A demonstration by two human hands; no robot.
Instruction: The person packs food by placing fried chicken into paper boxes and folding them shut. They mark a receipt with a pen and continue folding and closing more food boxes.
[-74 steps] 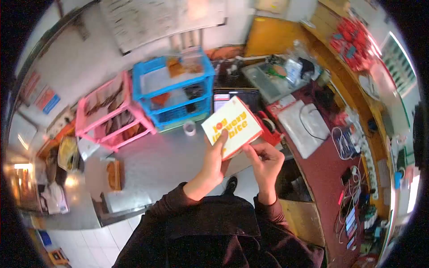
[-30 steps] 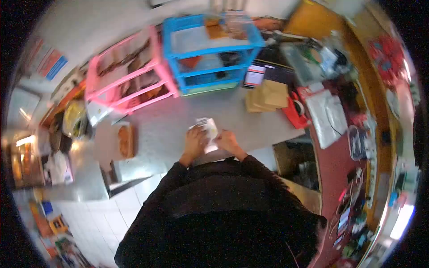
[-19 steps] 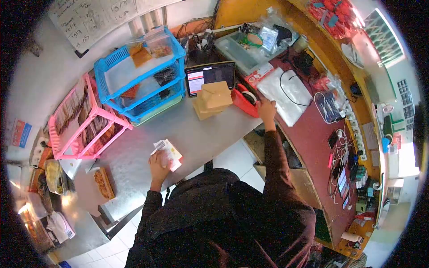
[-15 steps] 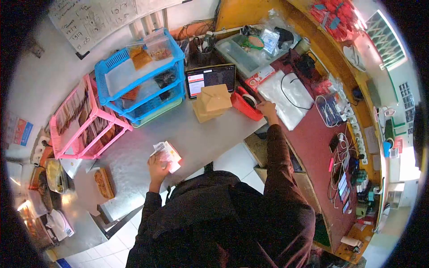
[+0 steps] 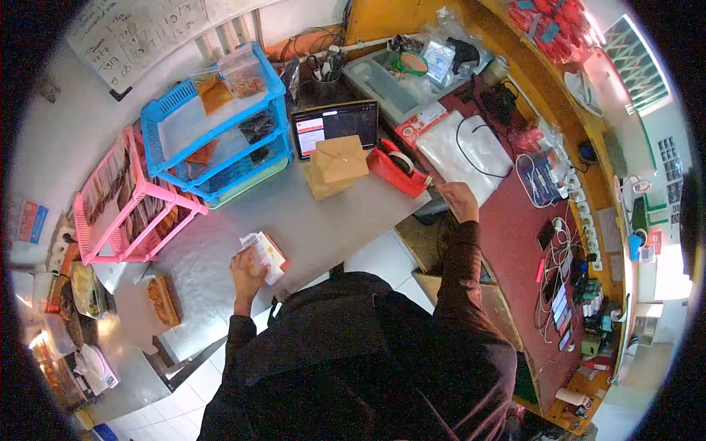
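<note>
My left hand [image 5: 248, 273] is closed around a small white packet with orange print and a label [image 5: 266, 257], resting at the near edge of the metal table. Its fingers cover part of the packet's face. My right hand [image 5: 461, 200] is just to the right of a red tape dispenser [image 5: 390, 170] that has a roll in it. Thumb and fingertips are pinched at the dispenser's cutting end, on what looks like a strip of tape, which is thin and barely visible. Left of the dispenser lies a stack of brown kraft envelopes [image 5: 340, 163].
A tablet [image 5: 334, 130] stands behind the envelopes. Blue tiered trays [image 5: 217, 121] and a pink rack [image 5: 136, 198] occupy the left. Clear plastic bags [image 5: 471, 158] and tangled cables [image 5: 555, 272] lie on the red side table. A wooden box [image 5: 163, 301] sits at the lower left.
My right hand has drawn away from the tape dispenser, to the right and towards me, fingers still pinched. My left hand keeps the packet. The whole view has shifted slightly.
</note>
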